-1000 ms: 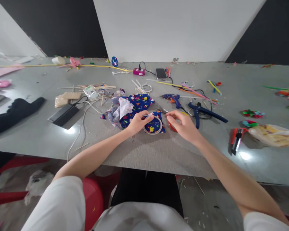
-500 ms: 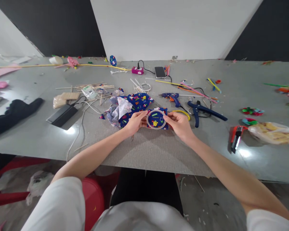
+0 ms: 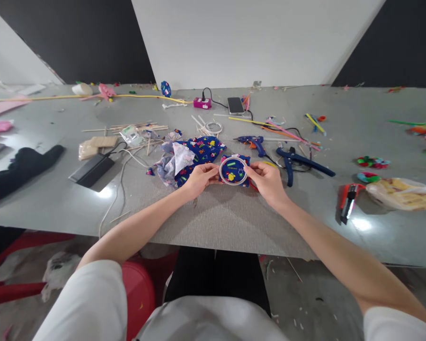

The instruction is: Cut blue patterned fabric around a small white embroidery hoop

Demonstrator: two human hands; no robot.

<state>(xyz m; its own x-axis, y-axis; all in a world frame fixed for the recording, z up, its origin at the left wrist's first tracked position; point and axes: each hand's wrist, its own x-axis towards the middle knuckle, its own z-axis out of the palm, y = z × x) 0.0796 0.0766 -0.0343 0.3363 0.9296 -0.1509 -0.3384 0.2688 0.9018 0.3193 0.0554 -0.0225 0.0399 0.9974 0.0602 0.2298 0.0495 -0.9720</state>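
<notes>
A white ring [image 3: 221, 180] lies against a small piece of blue patterned fabric [image 3: 234, 171], both tilted up toward me above the table. My left hand [image 3: 201, 181] pinches their left edge, thumb and fingers closed. On the opposite side my right hand [image 3: 267, 182] grips the ring's right edge, its thumb resting on the rim. The fabric's cut edges stick out past the ring. Just left of it, a larger heap of the same blue fabric [image 3: 206, 148] lies crumpled, its pale underside showing. The fingertips behind the ring are partly hidden.
Beyond my right hand lie a blue glue gun [image 3: 254, 143] and dark blue pliers [image 3: 291, 163]. A box cutter [image 3: 348, 203] is at the right, near a plastic bag [image 3: 404, 193]. Wooden sticks [image 3: 135, 127], a black adapter [image 3: 92, 169] and a phone [image 3: 235, 106] also occupy the table.
Both hands have shifted the ring and fabric slightly right and away from me. Some red now shows beneath the fabric by my right hand. My grip stays on both sides.
</notes>
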